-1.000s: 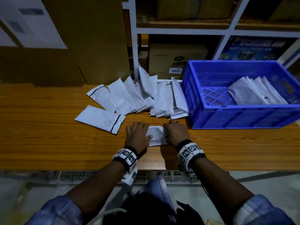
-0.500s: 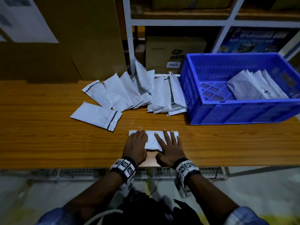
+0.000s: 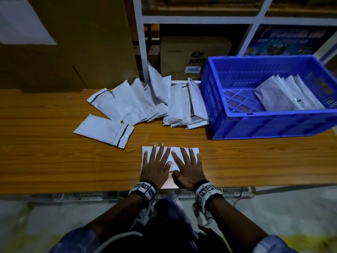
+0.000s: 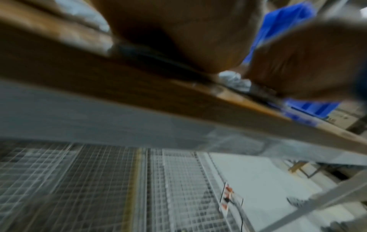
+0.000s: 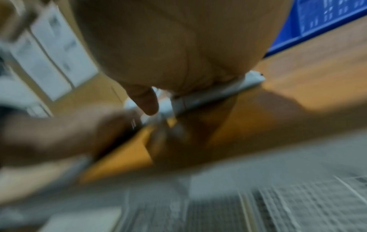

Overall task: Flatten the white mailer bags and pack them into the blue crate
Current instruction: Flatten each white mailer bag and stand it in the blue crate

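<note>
Presently both hands lie flat, fingers spread wide, on one white mailer bag (image 3: 168, 155) near the front edge of the wooden bench (image 3: 45, 161): left hand (image 3: 155, 166) on its left half, right hand (image 3: 187, 168) on its right. Beyond them a loose heap of mailer bags (image 3: 155, 105) leans toward the shelving upright (image 3: 141, 44), one single bag (image 3: 104, 130) lying apart to the left. Right of the heap, touching it, the blue crate (image 3: 264, 127) holds a row of packed bags (image 3: 284, 95) tilted against its right side; a cardboard carton (image 3: 193, 55) sits behind.

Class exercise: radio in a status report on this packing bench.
Left hand and right hand flat on mailer. Blue crate partly filled. Path clear.
</note>
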Tool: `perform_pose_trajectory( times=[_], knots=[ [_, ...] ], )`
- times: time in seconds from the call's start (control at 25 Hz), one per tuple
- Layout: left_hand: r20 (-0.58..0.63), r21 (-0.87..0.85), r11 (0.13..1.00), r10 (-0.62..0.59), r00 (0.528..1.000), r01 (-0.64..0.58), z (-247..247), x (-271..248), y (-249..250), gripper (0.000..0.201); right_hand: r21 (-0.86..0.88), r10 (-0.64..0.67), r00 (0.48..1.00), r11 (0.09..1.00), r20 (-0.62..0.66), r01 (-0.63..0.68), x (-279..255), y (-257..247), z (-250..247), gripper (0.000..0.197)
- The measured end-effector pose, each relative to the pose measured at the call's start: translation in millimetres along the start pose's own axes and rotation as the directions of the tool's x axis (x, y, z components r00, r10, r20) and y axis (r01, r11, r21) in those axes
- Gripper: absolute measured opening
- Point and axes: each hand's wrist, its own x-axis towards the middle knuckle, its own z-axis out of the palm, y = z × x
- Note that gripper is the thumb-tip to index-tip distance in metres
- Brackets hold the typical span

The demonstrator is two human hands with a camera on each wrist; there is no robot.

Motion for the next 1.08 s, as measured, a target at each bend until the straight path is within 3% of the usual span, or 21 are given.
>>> perform_pose_trajectory(
  times=[0.2, 0.4, 0.72, 0.88, 1.08],
  knots=[
    [-0.011, -0.004, 1.0, 0.011, 1.0, -0.011, 1.1, 1.7, -0.6, 0.059, -0.025, 0.041, 0.982, 0.999, -0.184, -0.046, 4.2, -14.4, -10.1, 0.057],
    [-0.017, 0.008, 1.0, 0.02, 1.0, -0.02, 3.6, -5.4, -1.7, 0.059, -0.057, 0.035, 0.979, 0.997, -0.202, -0.048, 0.5, -14.6, 15.2, 0.055],
    [-0.111, 0.016, 0.999, 0.042, 0.993, -0.04, 4.1, -12.1, 1.5, 0.059, -0.035, 0.049, 0.996, 0.998, -0.076, -0.052, 9.3, -14.0, 8.7, 0.057],
    [-0.103, 0.001, 1.0, -0.002, 0.995, 0.002, 14.5, -21.0, 3.6, 0.061, 0.027, 0.016, 1.0, 1.0, -0.008, -0.015, 10.7, -8.2, -3.5, 0.061],
    [-0.08, -0.033, 0.999, -0.007, 0.997, 0.005, 13.1, -19.6, 1.5, 0.06, 0.002, 0.035, 0.968, 0.999, -0.249, -0.036, 2.6, -9.9, -3.5, 0.057]
  ],
)
